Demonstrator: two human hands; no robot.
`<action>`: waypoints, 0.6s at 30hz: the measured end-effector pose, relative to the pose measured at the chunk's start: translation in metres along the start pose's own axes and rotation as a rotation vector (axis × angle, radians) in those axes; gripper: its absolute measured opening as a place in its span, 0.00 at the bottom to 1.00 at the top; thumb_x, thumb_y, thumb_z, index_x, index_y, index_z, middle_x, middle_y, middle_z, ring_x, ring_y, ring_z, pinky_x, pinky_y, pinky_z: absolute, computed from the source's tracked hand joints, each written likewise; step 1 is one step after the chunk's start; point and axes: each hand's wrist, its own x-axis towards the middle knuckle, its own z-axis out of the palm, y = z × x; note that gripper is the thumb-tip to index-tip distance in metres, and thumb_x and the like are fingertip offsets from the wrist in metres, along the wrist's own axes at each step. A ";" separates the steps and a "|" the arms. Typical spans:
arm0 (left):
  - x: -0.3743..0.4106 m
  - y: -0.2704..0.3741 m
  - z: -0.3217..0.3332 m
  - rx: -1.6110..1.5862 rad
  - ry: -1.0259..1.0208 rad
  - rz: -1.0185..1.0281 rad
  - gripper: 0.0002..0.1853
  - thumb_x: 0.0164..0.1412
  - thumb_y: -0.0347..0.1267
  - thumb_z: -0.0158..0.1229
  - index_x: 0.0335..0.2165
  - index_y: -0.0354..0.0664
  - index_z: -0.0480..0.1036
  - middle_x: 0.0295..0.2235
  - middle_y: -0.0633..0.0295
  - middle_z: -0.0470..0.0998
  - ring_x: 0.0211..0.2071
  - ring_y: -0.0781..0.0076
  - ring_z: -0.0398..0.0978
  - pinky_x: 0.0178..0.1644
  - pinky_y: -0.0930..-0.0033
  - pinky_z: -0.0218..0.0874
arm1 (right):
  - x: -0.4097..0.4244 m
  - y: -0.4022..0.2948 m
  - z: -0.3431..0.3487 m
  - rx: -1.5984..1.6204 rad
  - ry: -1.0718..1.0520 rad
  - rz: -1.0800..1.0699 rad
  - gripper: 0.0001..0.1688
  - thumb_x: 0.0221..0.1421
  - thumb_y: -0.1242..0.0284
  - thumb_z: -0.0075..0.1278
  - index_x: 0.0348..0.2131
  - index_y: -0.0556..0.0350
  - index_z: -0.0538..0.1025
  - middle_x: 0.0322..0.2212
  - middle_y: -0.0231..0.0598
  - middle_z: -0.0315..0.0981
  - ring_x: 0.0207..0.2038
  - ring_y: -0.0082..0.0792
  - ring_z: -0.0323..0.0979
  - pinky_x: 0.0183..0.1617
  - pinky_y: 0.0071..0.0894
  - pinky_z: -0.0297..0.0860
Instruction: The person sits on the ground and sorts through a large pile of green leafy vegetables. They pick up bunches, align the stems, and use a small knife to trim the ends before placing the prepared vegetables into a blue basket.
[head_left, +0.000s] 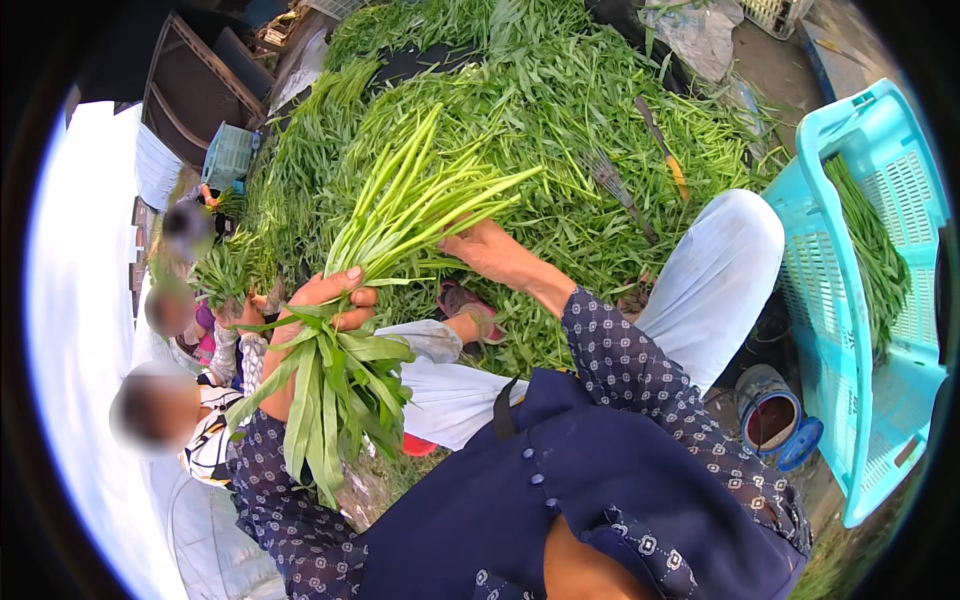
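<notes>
My left hand (337, 296) is closed around a bunch of leafy greens (394, 217), which look like water spinach. The pale green stems fan out up and to the right, while the long leaves droop below my fist. My right hand (487, 251) is at the right side of the stems with its fingers curled; its fingertips are partly hidden among them, so a grip cannot be made out. Beneath both hands spreads a large heap of the same greens (510, 97).
A knife with a yellow handle (664, 150) and a small metal hand rake (619, 187) lie on the heap. On the right, a turquoise plastic crate (817, 247) holds greens (866, 240), beside an open bucket (766, 412). Several people sit at the left, some holding bunches (229, 270).
</notes>
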 end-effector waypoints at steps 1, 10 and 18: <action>0.003 -0.001 -0.006 -0.024 -0.001 -0.008 0.11 0.62 0.35 0.55 0.38 0.44 0.64 0.25 0.69 0.64 0.17 0.86 0.57 0.17 0.82 0.49 | 0.005 -0.002 0.010 0.013 0.076 -0.033 0.14 0.63 0.72 0.45 0.46 0.60 0.70 0.40 0.36 0.71 0.44 0.29 0.67 0.51 0.30 0.64; -0.003 0.015 -0.017 1.036 0.078 0.368 0.14 0.57 0.33 0.59 0.39 0.36 0.71 0.28 0.67 0.75 0.25 0.78 0.70 0.30 0.73 0.62 | -0.058 0.043 -0.125 -1.201 0.327 0.522 0.19 0.59 0.62 0.45 0.43 0.57 0.71 0.39 0.47 0.71 0.43 0.43 0.69 0.47 0.40 0.64; -0.007 0.054 0.019 2.550 0.192 0.533 0.16 0.39 0.21 0.55 0.34 0.35 0.72 0.19 0.46 0.74 0.27 0.46 0.76 0.31 0.51 0.65 | -0.037 -0.031 -0.116 -1.077 0.438 0.006 0.48 0.50 0.50 0.56 0.59 0.63 0.60 0.59 0.56 0.55 0.61 0.50 0.55 0.64 0.48 0.51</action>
